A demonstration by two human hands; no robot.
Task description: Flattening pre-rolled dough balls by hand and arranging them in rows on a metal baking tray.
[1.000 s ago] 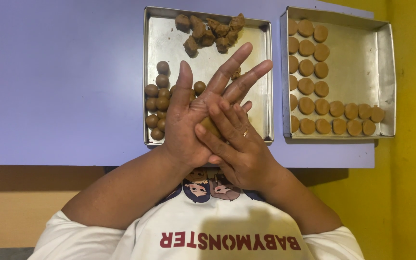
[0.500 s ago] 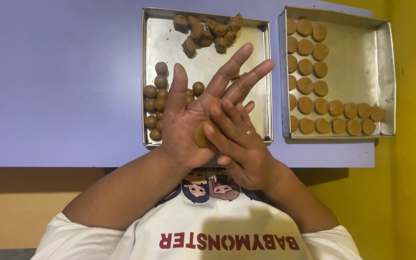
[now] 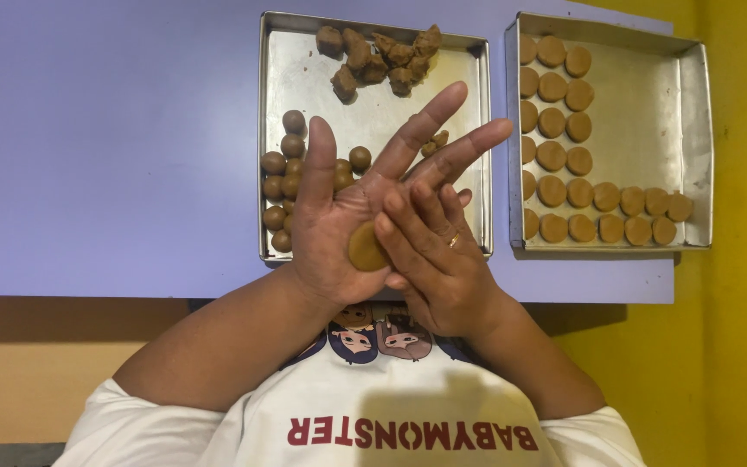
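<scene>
My left hand [image 3: 328, 227] is held palm up with its fingers spread, over the near edge of a steel tray [image 3: 373, 108]. A flattened round piece of brown dough [image 3: 364, 248] lies on that palm. My right hand [image 3: 440, 270] lies across the left palm, and its flat fingers press on the dough's right side. On the tray sit several rolled dough balls [image 3: 282, 185] at the left and rough dough chunks [image 3: 380, 52] at the far end.
A second steel tray [image 3: 654, 112] at the right holds several flattened dough discs [image 3: 564, 156] in rows along its left and near sides. Both trays rest on a pale purple table [image 3: 105, 147]. A yellow surface [image 3: 745, 259] lies to the right.
My right hand has slid back toward my body across the left palm. The dough it covered now shows as a flat disc.
</scene>
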